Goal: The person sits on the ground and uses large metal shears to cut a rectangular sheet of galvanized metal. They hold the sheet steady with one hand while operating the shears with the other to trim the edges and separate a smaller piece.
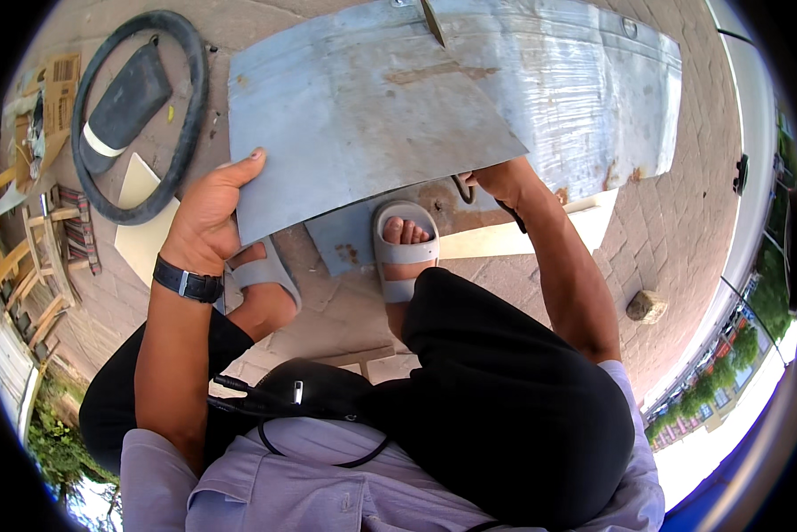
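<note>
My left hand (208, 208), with a dark strap on its wrist, grips the near left corner of a grey-blue metal sheet (345, 133), thumb on top. At the sheet's near right corner, my right hand (500, 180) is closed around a tool with dark curved handles (515, 217). The sheet's edge hides part of that hand and the tool's working end. A dark pointed blade (433, 23) shows at the far edge, its tip toward me; I cannot tell whether it belongs to the same tool. A larger, rust-spotted metal sheet (593, 97) lies beneath and to the right.
On the paved ground (673, 222) at left lie a black ring (197, 89) and a dark flat pad with a white band (128, 102). Pale boards (505, 238) lie under the metal. Wooden stools (48, 239) stand far left; a stone (647, 307) sits at right. My sandalled feet are close below the sheet.
</note>
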Demonstrator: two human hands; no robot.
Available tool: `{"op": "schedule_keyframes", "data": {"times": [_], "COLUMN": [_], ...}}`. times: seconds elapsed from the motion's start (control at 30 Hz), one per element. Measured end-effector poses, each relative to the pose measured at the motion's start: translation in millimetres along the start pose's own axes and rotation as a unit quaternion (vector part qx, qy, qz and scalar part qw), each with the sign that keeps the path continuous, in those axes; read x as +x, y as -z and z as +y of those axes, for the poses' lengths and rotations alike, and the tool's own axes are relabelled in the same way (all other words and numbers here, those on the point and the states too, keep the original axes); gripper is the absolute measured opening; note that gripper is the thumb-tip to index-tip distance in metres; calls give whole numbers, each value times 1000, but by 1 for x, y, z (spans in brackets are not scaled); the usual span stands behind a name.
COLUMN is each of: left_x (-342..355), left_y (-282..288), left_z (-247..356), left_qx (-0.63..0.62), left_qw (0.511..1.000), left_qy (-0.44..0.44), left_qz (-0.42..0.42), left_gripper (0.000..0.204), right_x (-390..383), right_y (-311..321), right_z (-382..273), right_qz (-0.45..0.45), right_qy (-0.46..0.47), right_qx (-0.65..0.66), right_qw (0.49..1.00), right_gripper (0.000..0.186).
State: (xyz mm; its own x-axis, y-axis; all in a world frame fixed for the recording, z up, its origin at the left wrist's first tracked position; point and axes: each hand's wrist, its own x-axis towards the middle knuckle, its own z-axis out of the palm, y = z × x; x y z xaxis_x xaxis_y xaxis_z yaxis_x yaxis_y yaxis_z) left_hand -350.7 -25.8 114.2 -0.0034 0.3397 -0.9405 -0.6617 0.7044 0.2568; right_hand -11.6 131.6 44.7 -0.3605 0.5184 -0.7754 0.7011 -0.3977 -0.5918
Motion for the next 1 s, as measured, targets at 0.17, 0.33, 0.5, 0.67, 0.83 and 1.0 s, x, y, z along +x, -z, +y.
{"op": "schedule_keyframes", "data": {"times": [0.17, 0.33, 0.5, 0.67, 0.83, 1.0], "left_x": [9, 8, 14, 15, 19, 18], "left_y": [6, 9, 11, 9, 20, 16], "left_z": [-2, -4, -7, -7, -5, -5], "left_qx": [6, -5, 24, 23, 37, 33], "left_qw": [1000, 1000, 1000, 999, 999, 999], "left_qy": [3, -2, 3, 2, 15, 12], "left_qz": [-2, -18, -2, 33, -4, 4], "left_gripper": [45, 44, 42, 41, 44, 46], "right_x": [19, 4, 11, 13, 20, 26], "right_y": [3, -1, 0, -12, -10, -9], "right_z": [33, 6, 19, 12, 21, 30], "right_qz": [106, -33, -34, 3, 4, 4], "right_qy": [337, -21, 29, 48, 74, 122], "right_qx": [-203, 151, 53, -94, -202, -296], "right_qw": [913, 988, 998, 994, 977, 947], "right_gripper": [21, 20, 18, 17, 21, 26]}}
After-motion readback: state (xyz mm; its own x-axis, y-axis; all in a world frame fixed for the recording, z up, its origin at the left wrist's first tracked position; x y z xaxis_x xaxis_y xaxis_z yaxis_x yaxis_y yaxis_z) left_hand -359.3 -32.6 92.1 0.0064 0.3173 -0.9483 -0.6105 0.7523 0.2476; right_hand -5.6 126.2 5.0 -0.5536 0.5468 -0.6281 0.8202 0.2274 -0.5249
